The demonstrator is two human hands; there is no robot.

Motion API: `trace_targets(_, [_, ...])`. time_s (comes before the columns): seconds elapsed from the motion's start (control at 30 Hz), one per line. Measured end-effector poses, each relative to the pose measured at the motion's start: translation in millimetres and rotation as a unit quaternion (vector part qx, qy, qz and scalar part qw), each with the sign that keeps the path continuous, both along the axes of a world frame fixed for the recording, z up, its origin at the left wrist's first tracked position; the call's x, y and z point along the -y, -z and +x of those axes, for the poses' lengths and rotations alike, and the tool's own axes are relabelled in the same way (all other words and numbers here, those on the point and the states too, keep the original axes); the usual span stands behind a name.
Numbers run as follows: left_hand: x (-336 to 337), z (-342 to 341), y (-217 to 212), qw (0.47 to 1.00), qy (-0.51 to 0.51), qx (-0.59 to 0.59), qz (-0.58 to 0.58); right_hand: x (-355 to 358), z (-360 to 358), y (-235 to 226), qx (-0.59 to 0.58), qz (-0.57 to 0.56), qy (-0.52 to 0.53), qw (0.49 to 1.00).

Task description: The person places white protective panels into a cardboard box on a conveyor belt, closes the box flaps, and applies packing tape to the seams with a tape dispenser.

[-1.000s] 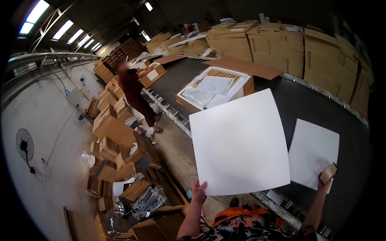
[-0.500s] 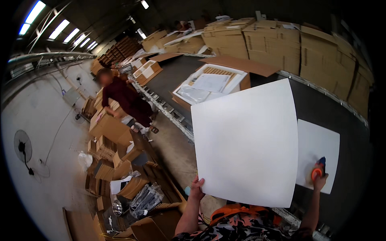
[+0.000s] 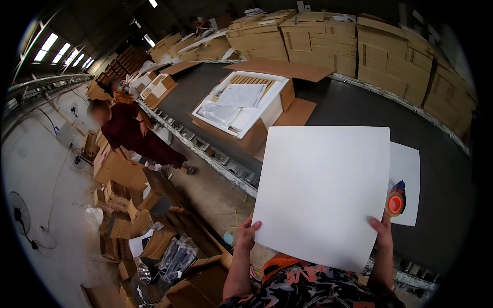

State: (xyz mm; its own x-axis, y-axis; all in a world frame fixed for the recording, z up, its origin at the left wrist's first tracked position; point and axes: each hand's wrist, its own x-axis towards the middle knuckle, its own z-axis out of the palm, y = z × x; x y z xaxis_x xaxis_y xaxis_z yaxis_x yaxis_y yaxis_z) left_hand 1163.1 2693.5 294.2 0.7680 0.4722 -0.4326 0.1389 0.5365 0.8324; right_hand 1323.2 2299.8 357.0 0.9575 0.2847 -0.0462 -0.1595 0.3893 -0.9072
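Note:
A large white foam board (image 3: 323, 195) is held up in front of me by its two sides. My left hand (image 3: 247, 236) is closed on its lower left edge, thumb on the face. My right hand (image 3: 381, 232) grips the lower right edge the same way; its fingers are hidden behind the board. Beyond my right hand, a tape dispenser (image 3: 396, 199) with an orange-cored roll and a blue part rests on a second white board (image 3: 408, 169). That second board lies on the dark conveyor belt, partly covered by the held one.
On the belt (image 3: 354, 108) ahead stands an open carton (image 3: 287, 97) with white foam, slatted wood, papers and a plastic bag inside. Stacked flat cartons (image 3: 323, 46) line the far side. At left, a person in dark red (image 3: 128, 126) stands by boxes and scrap cardboard (image 3: 131, 203).
My right hand has let go of the tape dispenser and taken hold of the board's right edge. The board has come lower and straighter. The view has turned right.

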Motion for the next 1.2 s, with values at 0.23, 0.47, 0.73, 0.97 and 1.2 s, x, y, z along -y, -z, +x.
trace_targets(0.23, [25.6, 37.7, -41.2, 0.993, -0.046, 0.106, -0.029, -21.5, -1.9, -28.4, 0.032, 0.032, 0.166, 0.985])
trace_targets(0.47, [102.1, 77.6, -71.6, 0.980, 0.131, 0.144, 0.049, -50.5, -7.9, -9.5, 0.072, 0.019, 0.138, 0.988])
trace_targets(0.73, [-65.9, 196.5, -149.4, 0.966, -0.108, 0.151, 0.182, -57.1, -51.9, -17.3, 0.048, -0.030, 0.087, 0.995])
trace_targets(0.97, [-243.5, 295.2, -140.3, 0.976, -0.128, 0.074, 0.162, -50.4, -104.8, 21.8, -0.050, 0.012, 0.195, 0.980])
trace_targets(1.2, [-340.7, 352.7, -71.4, 0.983, -0.106, -0.004, 0.151, -39.6, -143.7, 8.1, -0.154, -0.052, 0.298, 0.941])
